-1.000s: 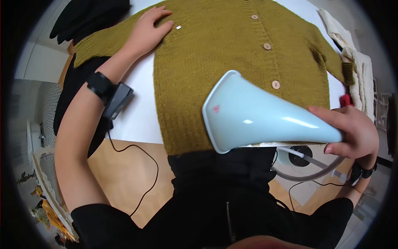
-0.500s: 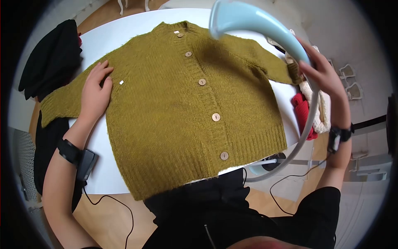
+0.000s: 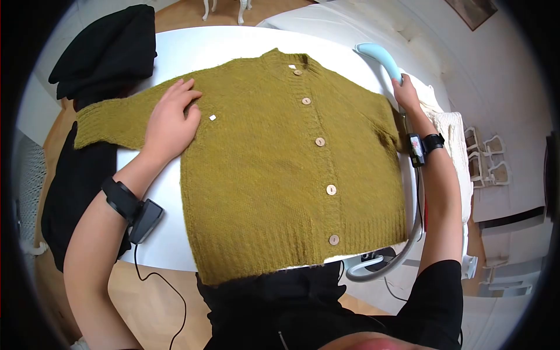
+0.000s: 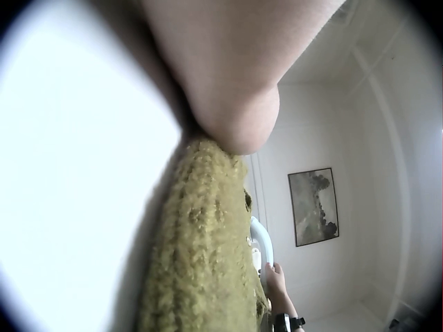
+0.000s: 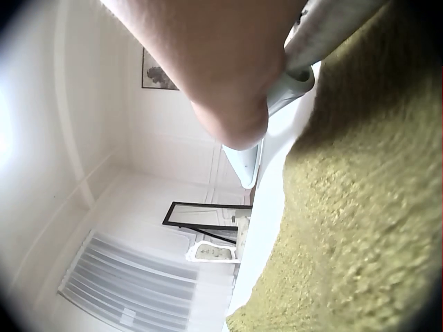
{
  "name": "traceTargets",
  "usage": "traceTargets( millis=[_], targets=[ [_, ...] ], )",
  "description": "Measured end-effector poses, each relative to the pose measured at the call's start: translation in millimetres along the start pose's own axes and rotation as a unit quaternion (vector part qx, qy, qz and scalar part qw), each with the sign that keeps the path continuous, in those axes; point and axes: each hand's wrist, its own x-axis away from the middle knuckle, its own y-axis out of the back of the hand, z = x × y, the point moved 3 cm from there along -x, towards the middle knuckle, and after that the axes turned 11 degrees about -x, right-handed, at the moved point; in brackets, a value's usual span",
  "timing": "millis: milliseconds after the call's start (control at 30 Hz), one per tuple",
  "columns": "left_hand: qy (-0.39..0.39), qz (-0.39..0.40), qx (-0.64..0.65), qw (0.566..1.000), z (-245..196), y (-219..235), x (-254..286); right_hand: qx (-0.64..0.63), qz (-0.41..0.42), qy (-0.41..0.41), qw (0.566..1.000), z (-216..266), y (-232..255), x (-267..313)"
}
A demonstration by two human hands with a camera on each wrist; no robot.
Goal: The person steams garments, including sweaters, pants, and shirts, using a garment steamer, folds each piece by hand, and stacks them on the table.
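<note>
An olive-green knitted cardigan point(image 3: 256, 169) lies face up, its row of wooden buttons fastened, on a white table point(image 3: 192, 46). Its left-side sleeve spreads out under my left hand point(image 3: 171, 123), which rests on the knit with relaxed fingers, beside a small white tag point(image 3: 212, 118). At the far right of the table my right hand point(image 3: 406, 94) grips the handle of a light blue garment steamer head point(image 3: 379, 56). The head is beyond the cardigan's right shoulder, over the white tabletop. In the right wrist view the steamer head point(image 5: 243, 164) shows past the hand.
Folded black clothes point(image 3: 111, 49) are piled at the table's left, with more black cloth point(image 3: 76, 192) hanging over that edge. Cream knitwear point(image 3: 458, 146) lies along the right side. The steamer's grey hose point(image 3: 402, 256) loops down at the near right corner. Thin cables hang from both wrist cameras.
The steamer head rose off the cardigan's lower front and moved away to the table's far right with my right hand. My left hand stays on the sleeve side; the head view shifted.
</note>
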Motion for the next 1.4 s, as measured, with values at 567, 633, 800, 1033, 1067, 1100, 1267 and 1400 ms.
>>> traceTargets(
  millis=[567, 633, 800, 1033, 1067, 1100, 1267, 1400],
  targets=[
    [-0.016, 0.001, -0.004, 1.0, -0.5, -1.1, -1.6, 0.092, 0.013, -0.019, 0.995, -17.5, -27.4, -27.8],
    [-0.02, 0.005, -0.01, 1.0, 0.6, -1.0, -1.7, 0.099, 0.022, -0.025, 0.995, -21.3, -25.9, -25.9],
    [-0.025, -0.008, -0.024, 0.999, 2.7, -4.8, -2.3, 0.162, -0.082, 0.098, 0.979, 36.3, 2.9, 13.2],
    [-0.045, -0.015, -0.012, 0.999, -0.1, -2.3, -2.3, -0.261, 0.131, 0.305, 0.906, 179.8, -42.8, 78.3],
    [-0.052, -0.016, -0.027, 0.998, -1.5, -1.1, -2.0, -0.268, 0.154, 0.299, 0.903, 193.1, -62.9, 84.7],
    [-0.055, -0.02, -0.024, 0.998, -3.0, 0.9, -0.9, -0.276, 0.174, 0.291, 0.899, 205.7, -76.3, 100.5],
    [-0.095, 0.031, -0.123, 0.987, -15.3, 41.2, -4.0, -0.115, 0.13, 0.358, 0.917, 213.7, -116.0, 119.9],
    [-0.01, -0.011, -0.258, 0.966, 42.7, 106.7, -13.7, -0.293, 0.132, 0.329, 0.888, 203.2, -114.5, 114.4]
  ],
)
